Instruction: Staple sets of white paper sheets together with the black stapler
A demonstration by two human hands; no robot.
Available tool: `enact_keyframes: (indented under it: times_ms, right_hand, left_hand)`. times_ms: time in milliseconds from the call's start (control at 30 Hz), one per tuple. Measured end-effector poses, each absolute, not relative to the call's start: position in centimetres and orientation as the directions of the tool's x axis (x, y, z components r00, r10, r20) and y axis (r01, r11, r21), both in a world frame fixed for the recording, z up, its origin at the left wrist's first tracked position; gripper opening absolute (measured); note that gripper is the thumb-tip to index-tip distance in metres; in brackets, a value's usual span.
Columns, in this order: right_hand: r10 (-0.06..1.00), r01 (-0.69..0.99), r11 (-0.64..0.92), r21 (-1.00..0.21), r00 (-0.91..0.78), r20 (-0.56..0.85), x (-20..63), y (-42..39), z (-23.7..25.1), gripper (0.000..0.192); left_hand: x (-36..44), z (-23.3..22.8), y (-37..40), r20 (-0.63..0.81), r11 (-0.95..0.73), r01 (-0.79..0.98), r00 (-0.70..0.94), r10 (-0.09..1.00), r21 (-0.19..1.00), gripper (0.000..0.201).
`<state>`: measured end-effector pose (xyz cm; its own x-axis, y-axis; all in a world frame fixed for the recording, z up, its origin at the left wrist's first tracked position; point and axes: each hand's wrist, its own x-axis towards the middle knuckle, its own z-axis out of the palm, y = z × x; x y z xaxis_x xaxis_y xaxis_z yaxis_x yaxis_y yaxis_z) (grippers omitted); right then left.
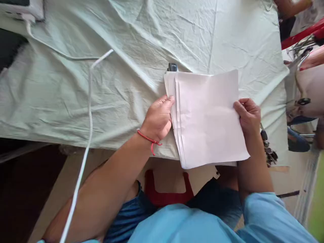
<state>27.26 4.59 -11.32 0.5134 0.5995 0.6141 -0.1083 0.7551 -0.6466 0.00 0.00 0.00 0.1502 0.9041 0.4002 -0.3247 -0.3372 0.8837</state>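
Several white sheets of paper (209, 118) lie loosely stacked and slightly fanned along their left side, over the table's front edge. My left hand (159, 116) pinches that left side, thumb on top; a red string bracelet is tied round the wrist. On the opposite side, my right hand (248, 113) grips the right edge between thumb and curled fingers. Just behind the top left corner of the sheets sits a small dark object, perhaps a stapler (172, 67), mostly hidden by the paper.
A pale green wrinkled cloth (126, 84) covers the table. A white cable (89, 101) runs from a white box (24, 8) and crosses beside my left arm. Keys (270, 152) are near my right forearm. Below stands a red stool (168, 199). Another person's arm (292, 8) shows at far right.
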Motion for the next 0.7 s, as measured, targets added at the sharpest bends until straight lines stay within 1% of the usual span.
enact_keyframes:
  times_ms: [167, 367, 467, 600, 700]
  right_hand:
    - [0.572, -0.100, 0.779, -0.618, 0.516, 0.638, 27.4, 4.7, -11.1, 0.050]
    - [0.530, -0.110, 0.816, -0.567, 0.535, 0.658, 27.5, 4.9, -11.2, 0.054]
    - [0.503, -0.108, 0.835, -0.539, 0.545, 0.670, 27.6, 5.2, -11.3, 0.054]
    - [0.480, -0.105, 0.851, -0.514, 0.552, 0.682, 27.7, 5.8, -11.4, 0.051]
    - [0.472, -0.103, 0.857, -0.505, 0.550, 0.689, 27.6, 6.0, -11.5, 0.047]
  left_hand:
    - [-0.3, -0.3, -0.1, 0.431, -0.372, -0.292, 0.173, 0.885, 0.881, 0.028]
    - [-0.3, -0.3, -0.2, 0.433, -0.372, -0.280, 0.200, 0.879, 0.885, 0.028]
    - [-0.3, -0.4, -0.2, 0.432, -0.369, -0.283, 0.209, 0.877, 0.885, 0.027]
    - [-0.4, -0.8, 0.0, 0.433, -0.371, -0.268, 0.227, 0.873, 0.889, 0.018]
    - [-0.4, -1.0, 0.1, 0.446, -0.382, -0.269, 0.243, 0.862, 0.884, 0.016]
